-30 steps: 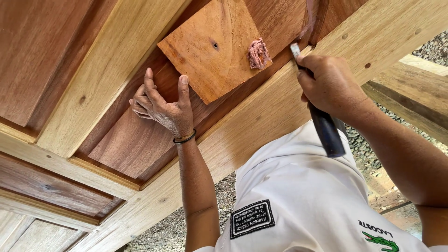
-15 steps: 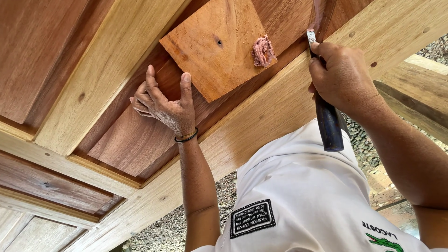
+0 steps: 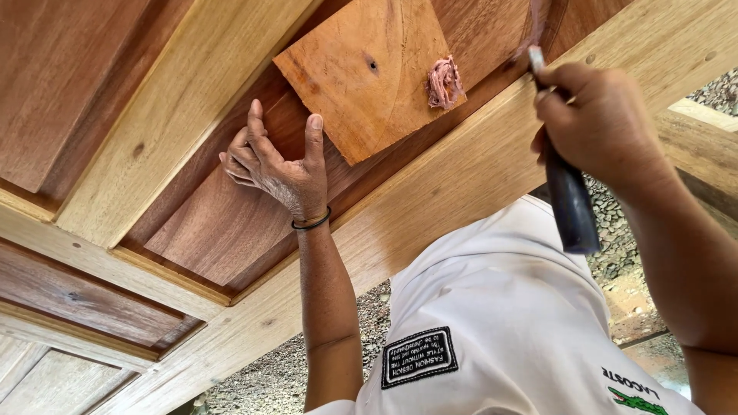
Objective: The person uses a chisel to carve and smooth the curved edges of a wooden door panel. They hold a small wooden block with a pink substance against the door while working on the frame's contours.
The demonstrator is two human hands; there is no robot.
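Observation:
My left hand (image 3: 275, 170) rests with fingers spread on the reddish panel of a wooden door (image 3: 192, 223), just left of a small square wood board (image 3: 361, 73). A lump of pinkish putty (image 3: 444, 81) sits on that board's right edge. My right hand (image 3: 596, 127) grips a putty knife with a dark handle (image 3: 570, 204); its metal blade tip (image 3: 536, 58) touches the panel near the pale frame rail (image 3: 461, 177). A black band circles my left wrist.
The door has pale frame rails (image 3: 177, 100) and darker recessed panels (image 3: 84, 300). My white shirt (image 3: 500, 330) fills the lower right. Gravel ground (image 3: 269, 376) shows below the door, and timber lies at the far right (image 3: 707, 131).
My right hand with the putty knife has shifted rightward along the panel edge, away from the putty lump. My left hand has stayed on the panel.

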